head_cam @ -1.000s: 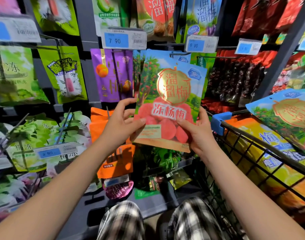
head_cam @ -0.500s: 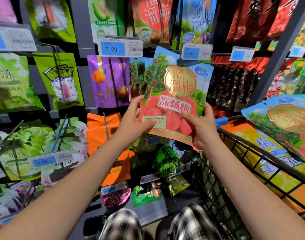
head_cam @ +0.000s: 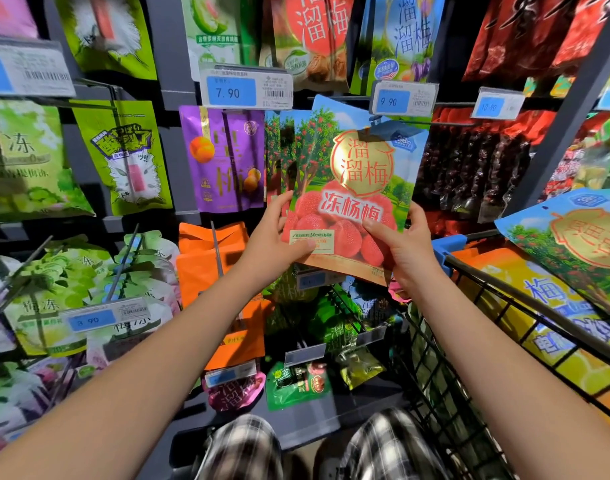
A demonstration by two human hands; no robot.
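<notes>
head: single view (wide-angle, edges bend)
hidden: pouch (head_cam: 352,188) top edge runs under 9.90 tag (head_cam: 404,98); lower corners covered by hands; 10.90 tag (head_cam: 497,106) blurred
cut off: twin pouch (head_cam: 573,244) in cart (head_cam: 504,299), clipped at right edge
count: 2 hands, 1 held pouch, 1 twin
look: blue sky, orchard, gold seal with red characters, red berries, white label
left hand (head_cam: 272,247): thumb on label, fingers behind, pinching left edge
right hand (head_cam: 407,251): thumb across front, gripping lower right corner
where: upright against rack, right of purple pouches (head_cam: 224,161), left of cart
</notes>
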